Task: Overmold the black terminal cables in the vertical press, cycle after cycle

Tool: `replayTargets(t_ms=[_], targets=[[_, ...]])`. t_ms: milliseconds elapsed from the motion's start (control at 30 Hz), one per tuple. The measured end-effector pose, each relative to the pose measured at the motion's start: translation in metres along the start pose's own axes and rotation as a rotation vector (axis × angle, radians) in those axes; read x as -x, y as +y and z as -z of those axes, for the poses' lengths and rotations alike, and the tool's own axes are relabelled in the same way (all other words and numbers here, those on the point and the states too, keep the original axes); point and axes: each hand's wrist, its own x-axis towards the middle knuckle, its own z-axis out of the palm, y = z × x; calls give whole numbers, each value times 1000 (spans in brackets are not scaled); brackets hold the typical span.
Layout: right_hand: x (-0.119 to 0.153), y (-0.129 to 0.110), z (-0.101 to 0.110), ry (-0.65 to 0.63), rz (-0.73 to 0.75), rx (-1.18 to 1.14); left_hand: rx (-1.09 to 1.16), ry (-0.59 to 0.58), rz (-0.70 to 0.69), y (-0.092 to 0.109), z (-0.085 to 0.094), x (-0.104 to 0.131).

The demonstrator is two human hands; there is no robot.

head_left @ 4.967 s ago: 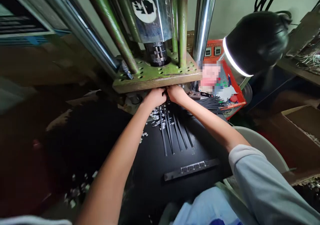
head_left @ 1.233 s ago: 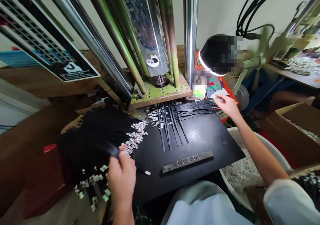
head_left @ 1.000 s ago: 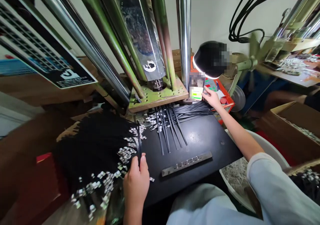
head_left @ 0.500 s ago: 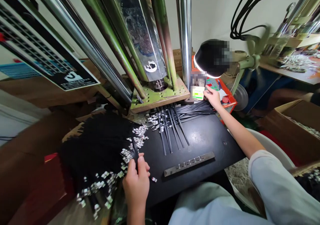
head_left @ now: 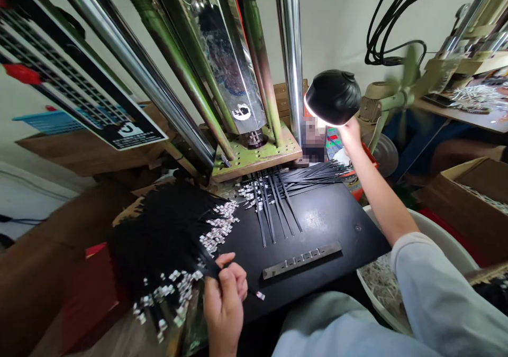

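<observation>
My left hand is closed around a few black flat cables at the front left of the black worktable. One small white-and-red connector end sticks out to the right beneath its fingers. Beside it lies a big heap of black cables with white connector ends. My right hand reaches far forward, just under the black lamp head, which hides its fingertips. I cannot tell whether it touches the lamp. A dark phone-like screen, partly pixelated, stands left of this hand.
A press with a green plate stands over several cables laid on the black table. A slotted metal bar lies nearer me. To the right are a fan, a white tub and a cardboard box.
My right hand has left the lit screen, now dark, and moved up and right to the lamp. My left hand has turned slightly and shifted right and down, still holding cables.
</observation>
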Motion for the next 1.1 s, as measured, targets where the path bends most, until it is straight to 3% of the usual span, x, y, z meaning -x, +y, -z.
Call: replayTargets(t_ms=[100,133,200,267,300,333,400,500,600,667,733,800,900,1000,1100], targets=[[46,-33,36,206,18,4,-245,-57,-15,4,-7,15],[74,-47,46,149,58,-1,-324,-106,-35,6,-10,19],[142,-74,59,-183,54,-72,-435,-288,-100,9,-17,25],[208,-97,60,-667,-76,-311,-501,-545,-204,14,-26,28],[235,-104,57,-844,-174,-463,-524,-661,-258,17,-31,29],[257,-109,52,-921,-266,-598,-541,-748,-304,19,-36,29],[284,-112,39,-883,-413,-784,-552,-810,-337,22,-44,29],[288,-110,26,-606,-593,-933,-441,-705,-214,24,-47,29],[274,-111,32,-415,-833,-1123,-130,-401,36,31,-37,31],[266,-114,45,-352,-922,-1180,137,-189,109,44,-26,32],[263,-116,62,-317,-932,-1136,237,-73,-18,59,-16,30],[265,-118,76,-291,-881,-1080,65,-15,-281,68,-10,26],[271,-120,84,-303,-735,-1089,-326,-91,-589,59,-13,17],[276,-118,78,-307,-427,-1024,-534,-400,-744,32,-24,11],[280,-109,65,-372,-3,-703,-549,-643,-819,6,-35,8]])
